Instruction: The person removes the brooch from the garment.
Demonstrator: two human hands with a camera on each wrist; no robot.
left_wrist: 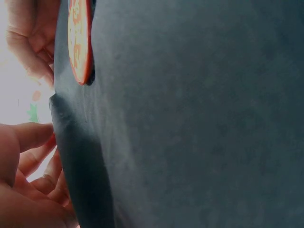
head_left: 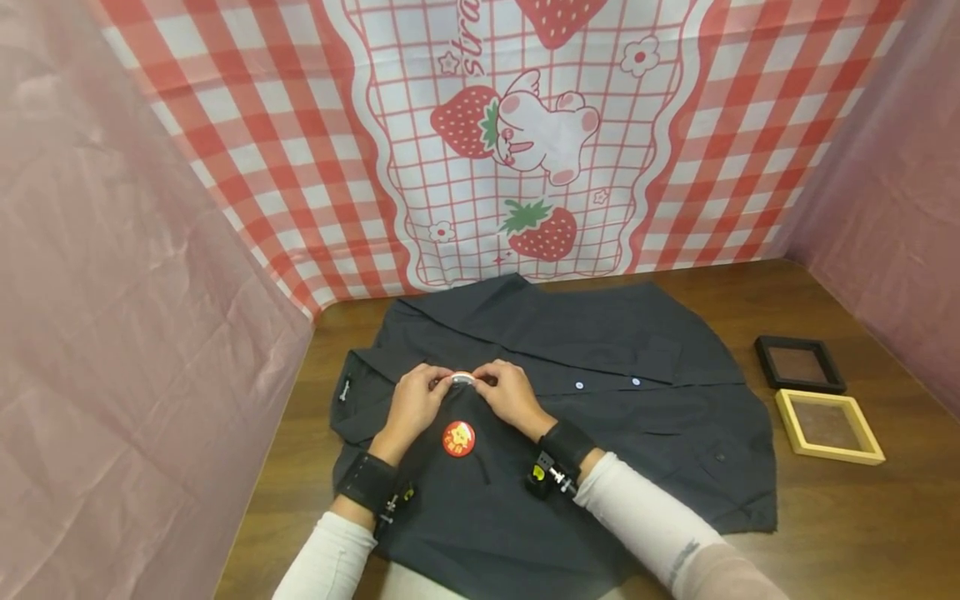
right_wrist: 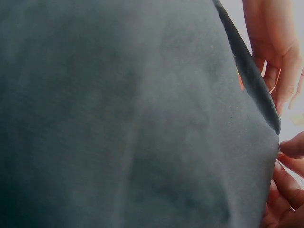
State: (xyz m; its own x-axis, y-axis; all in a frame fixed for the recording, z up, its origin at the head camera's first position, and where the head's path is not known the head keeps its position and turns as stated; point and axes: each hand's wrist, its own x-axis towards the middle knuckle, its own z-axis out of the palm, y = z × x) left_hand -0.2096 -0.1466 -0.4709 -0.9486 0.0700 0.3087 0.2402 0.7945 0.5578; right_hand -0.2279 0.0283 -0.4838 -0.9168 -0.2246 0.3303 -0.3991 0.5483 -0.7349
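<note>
A dark grey button-up shirt [head_left: 660, 425] lies spread on the wooden table. Fixed to its front is a round red pin badge [head_left: 458, 438] with a yellow figure; the left wrist view shows this badge [left_wrist: 80, 42] edge-on. Just above it, a second round badge [head_left: 462, 378] is tipped so that its whitish back shows. My left hand [head_left: 417, 400] pinches this badge at its left edge with thumb and fingers. At the opposite edge my right hand [head_left: 513, 396] pinches it likewise. The shirt cloth rises in a fold beneath it; the pin itself cannot be made out.
On the right of the table [head_left: 915, 517] lie a black frame [head_left: 798, 364] and a pale yellow frame [head_left: 828, 426], touching or nearly so. A red-checked strawberry cloth [head_left: 285, 150] hangs behind, with pink cloth [head_left: 142, 275] at both sides.
</note>
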